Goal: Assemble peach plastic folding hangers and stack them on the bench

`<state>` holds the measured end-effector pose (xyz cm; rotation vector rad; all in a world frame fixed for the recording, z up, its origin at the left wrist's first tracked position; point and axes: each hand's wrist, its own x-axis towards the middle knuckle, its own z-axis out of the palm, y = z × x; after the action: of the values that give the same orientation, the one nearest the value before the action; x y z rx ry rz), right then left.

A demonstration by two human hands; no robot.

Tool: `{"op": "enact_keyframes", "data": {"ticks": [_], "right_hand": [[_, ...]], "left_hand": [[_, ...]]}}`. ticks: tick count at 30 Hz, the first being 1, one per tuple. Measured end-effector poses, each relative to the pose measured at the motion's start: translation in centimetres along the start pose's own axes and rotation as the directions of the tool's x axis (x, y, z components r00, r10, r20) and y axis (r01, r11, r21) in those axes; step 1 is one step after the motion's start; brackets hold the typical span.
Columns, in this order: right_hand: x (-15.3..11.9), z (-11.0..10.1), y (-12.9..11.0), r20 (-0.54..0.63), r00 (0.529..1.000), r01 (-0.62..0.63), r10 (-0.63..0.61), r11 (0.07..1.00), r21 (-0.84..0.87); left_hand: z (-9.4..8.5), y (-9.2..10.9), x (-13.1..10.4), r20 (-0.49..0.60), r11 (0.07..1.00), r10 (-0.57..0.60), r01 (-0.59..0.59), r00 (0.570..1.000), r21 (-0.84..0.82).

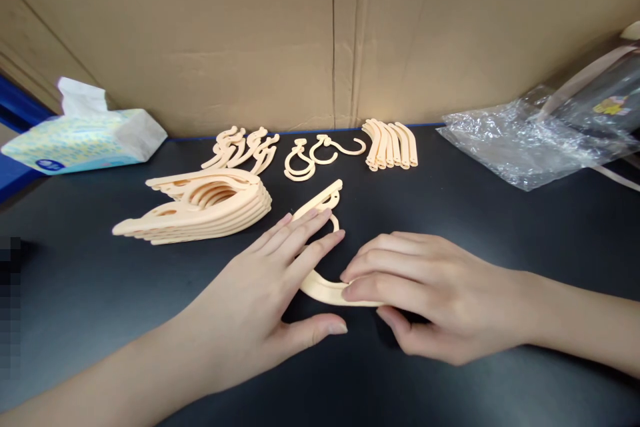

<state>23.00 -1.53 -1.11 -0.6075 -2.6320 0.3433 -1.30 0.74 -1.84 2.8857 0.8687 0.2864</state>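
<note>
A cream plastic clothes hanger (pixel 323 290) lies on the black table in front of me, partly hidden under both hands. My left hand (pixel 260 284) rests flat across its bent middle, fingers stretched out and thumb apart. One narrow end of the hanger pokes out beyond those fingertips. On the other side, my right hand (pixel 430 287) is closed on the hanger's near arm, fingers on top and thumb low at the edge. To the left of the hanger sits a stack of matching hanger pieces (pixel 250 214), nested one on another.
Behind lie loose hooks (pixel 299 170), small curved pieces (pixel 243 147) and a row of curved arms (pixel 393 147). A tissue pack (pixel 95 140) stands at the left, a clear plastic bag (pixel 520 140) at the right. A cardboard wall (pixel 240 34) closes off the table's (pixel 400 394) back.
</note>
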Motion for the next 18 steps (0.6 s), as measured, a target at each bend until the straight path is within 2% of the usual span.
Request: {"op": "enact_keyframes", "data": {"ticks": [4,10,18], "right_hand": [[0.0,0.0,0.5,-0.009,1.0,0.001,-0.002,0.994,-0.106],[-0.2,-0.1,1.3,-0.079,0.991,-0.12,0.105,0.966,-0.227],[-0.2,0.1,1.9,-0.197,0.955,-0.266,0.222,0.936,-0.23]], "left_hand": [[-0.1,0.1,-0.1,0.011,0.999,0.019,-0.019,1.0,0.031],[-0.4,0.3,0.1,0.023,0.999,0.043,-0.044,0.999,0.029],[-0.6,0.3,0.1,0.013,0.997,0.077,-0.077,0.997,-0.014]]}}
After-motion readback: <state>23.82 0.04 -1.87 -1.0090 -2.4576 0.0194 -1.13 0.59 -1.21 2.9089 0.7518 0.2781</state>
